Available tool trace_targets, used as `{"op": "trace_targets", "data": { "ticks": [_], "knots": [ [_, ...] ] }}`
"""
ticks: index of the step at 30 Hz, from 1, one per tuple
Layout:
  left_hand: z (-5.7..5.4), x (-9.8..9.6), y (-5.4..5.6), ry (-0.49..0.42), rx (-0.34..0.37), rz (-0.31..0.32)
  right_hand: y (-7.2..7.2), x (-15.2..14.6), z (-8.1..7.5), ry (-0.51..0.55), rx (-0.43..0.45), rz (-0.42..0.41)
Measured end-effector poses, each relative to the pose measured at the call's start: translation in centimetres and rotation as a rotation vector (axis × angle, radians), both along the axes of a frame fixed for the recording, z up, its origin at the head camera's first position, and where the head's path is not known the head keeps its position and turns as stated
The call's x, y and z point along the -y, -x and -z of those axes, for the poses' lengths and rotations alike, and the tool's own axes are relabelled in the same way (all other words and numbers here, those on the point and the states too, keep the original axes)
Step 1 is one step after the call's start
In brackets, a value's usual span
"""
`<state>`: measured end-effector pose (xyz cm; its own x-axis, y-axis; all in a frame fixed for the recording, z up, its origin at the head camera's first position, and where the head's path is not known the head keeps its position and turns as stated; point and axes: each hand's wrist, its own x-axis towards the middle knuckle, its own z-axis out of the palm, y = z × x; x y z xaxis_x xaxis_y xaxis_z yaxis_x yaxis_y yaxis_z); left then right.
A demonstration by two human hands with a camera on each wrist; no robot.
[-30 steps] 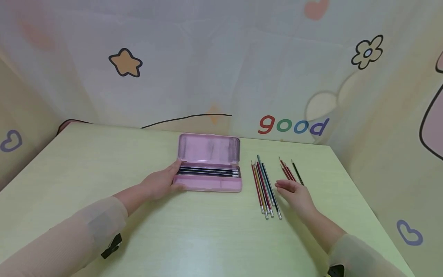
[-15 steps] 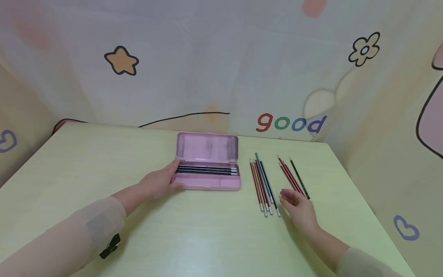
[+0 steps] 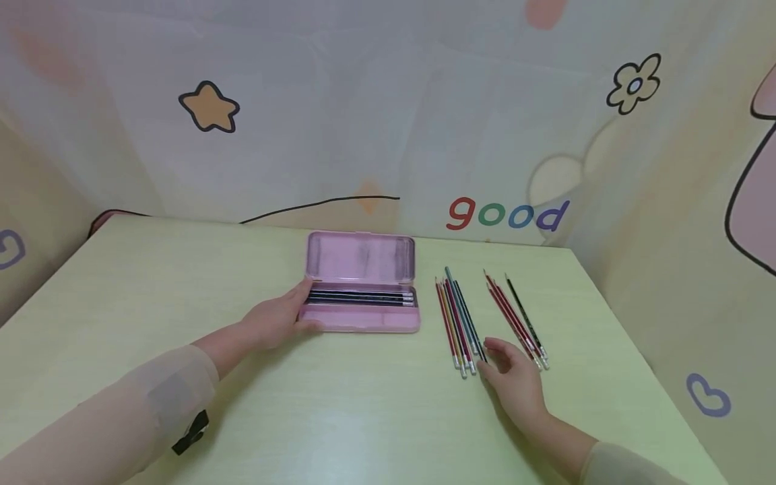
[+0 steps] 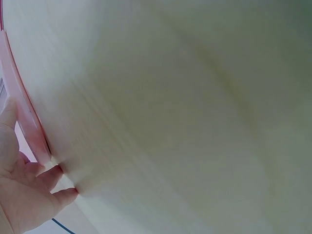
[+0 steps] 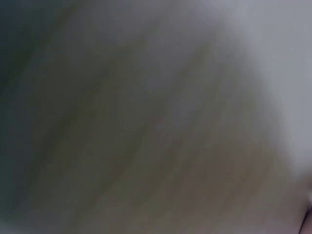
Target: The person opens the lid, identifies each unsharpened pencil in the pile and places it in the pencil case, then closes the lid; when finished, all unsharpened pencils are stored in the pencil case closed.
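Note:
A pink pencil case (image 3: pixel 348 319) lies with its lid raised, several dark pencils (image 3: pixel 364 298) side by side inside it. My left hand (image 3: pixel 271 325) holds the case's left end, thumb at the front edge; the left wrist view has its fingers (image 4: pixel 54 174) around the case's corner. Right of the case lies a bunch of red, yellow and teal pencils (image 3: pixel 450 322) with white erasers. My right hand (image 3: pixel 516 385) is at the near end of the dark blue pencil (image 3: pixel 469 318) of that bunch, thumb and forefinger apart around it, eraser hidden.
Farther right lie several red pencils (image 3: pixel 508 311) and a dark green pencil (image 3: pixel 525 318), just beyond the right hand. A pale table (image 3: pixel 339 411) carries everything, with a printed cloth (image 3: pixel 339 121) upright behind. The right wrist view is mostly blurred.
My right hand has drawn back from the right-hand red and green pencils, which now show whole, and moved to the near end of the bunch. My left hand stays on the case.

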<state>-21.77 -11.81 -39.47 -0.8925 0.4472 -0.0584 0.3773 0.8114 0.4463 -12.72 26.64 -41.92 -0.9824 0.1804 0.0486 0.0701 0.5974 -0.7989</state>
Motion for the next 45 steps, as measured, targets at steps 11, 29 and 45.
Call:
{"op": "trace_targets", "data": {
  "ticks": [11, 29, 45],
  "knots": [
    [0.0, -0.1, -0.1, 0.0, 0.007, 0.001, 1.1, -0.4, 0.2, -0.125, -0.122, 0.03],
    [0.2, 0.2, -0.1, 0.001, -0.01, -0.007, 2.0, -1.7, -0.9, 0.138, -0.037, 0.235],
    [0.2, 0.1, 0.1, 0.001, 0.022, -0.015, 2.6, -1.9, -2.9, 0.2, -0.024, 0.129]
  ]
}}
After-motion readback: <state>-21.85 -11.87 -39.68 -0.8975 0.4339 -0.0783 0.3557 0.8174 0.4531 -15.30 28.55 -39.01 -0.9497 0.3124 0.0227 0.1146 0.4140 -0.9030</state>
